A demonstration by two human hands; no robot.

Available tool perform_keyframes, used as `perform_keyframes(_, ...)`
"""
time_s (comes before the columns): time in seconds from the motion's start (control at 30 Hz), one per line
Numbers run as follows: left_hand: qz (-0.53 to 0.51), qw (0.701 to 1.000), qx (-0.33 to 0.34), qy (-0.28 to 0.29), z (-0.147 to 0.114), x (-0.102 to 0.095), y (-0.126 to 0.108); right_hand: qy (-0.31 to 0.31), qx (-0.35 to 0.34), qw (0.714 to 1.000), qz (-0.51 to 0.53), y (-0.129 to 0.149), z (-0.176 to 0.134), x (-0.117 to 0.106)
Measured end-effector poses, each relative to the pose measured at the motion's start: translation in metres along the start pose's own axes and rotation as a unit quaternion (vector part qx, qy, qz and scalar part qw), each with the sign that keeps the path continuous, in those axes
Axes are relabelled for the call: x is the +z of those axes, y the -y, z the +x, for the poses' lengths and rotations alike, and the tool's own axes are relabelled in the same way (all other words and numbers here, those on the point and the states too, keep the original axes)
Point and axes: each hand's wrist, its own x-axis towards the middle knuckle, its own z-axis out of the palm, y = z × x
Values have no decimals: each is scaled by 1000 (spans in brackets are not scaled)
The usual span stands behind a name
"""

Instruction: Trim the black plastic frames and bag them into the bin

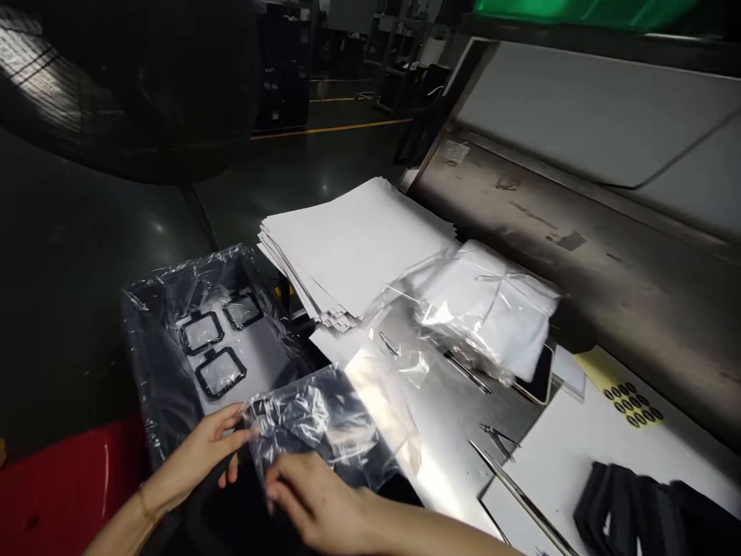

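Both hands are at a crinkled sheet of clear plastic film [318, 417] near the front edge of the metal table. My left hand [217, 444] pinches its left corner between thumb and fingers. My right hand [316, 490] is curled round the lower edge of the film, palm down. Whether the film is a separate bag or part of the bin's liner I cannot tell. Beside my left hand stands a bin [136, 340] lined with clear plastic. In it, several black frame-shaped parts [221, 372] lie on a white sheet.
A stack of white paper [359, 239] and a clear bag of white cloths [486, 309] lie on the table, with a phone [538, 374] under the bag. Tweezers [515, 490], pliers [498, 442], a yellow sticker sheet [619, 386] and black parts [642, 506] are to the right. A red stool [75, 486] stands left.
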Motion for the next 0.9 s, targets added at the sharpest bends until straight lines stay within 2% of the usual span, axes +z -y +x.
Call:
perform_keyframes(0.1,2,1000,-12,7,-2,-23,14,45,-11,998,33,-11,41,28)
perform_keyframes(0.2,1,999,-50,-1,-11,-44,35,81,4,996,45,-19,60,38)
perform_keyframes(0.33,10,988,-143,-60,-26,-61,50,35,52,998,7,-30,79,16)
perform_keyframes(0.47,-18,985,-152,-76,-33,-68,26,0,42,999,-34,-34,112,-17)
perform_keyframes(0.57,-59,986,-142,-59,-36,-73,8,-5,7,999,-48,-24,131,-34)
perform_keyframes(0.67,-143,975,-167,29,-36,-77,14,-1,-26,999,-47,-8,136,-42)
perform_keyframes(0.73,-228,947,-204,98,-26,-76,29,14,-40,998,-41,0,132,-39)
perform_keyframes(0.77,-272,930,-221,111,-17,-73,36,26,-46,998,-37,1,129,-34)
perform_keyframes(0.83,-351,905,-220,94,10,-65,49,52,-55,997,-22,-2,122,-17)
perform_keyframes(0.9,-410,889,-198,51,43,-54,57,70,-56,996,2,-14,115,7)
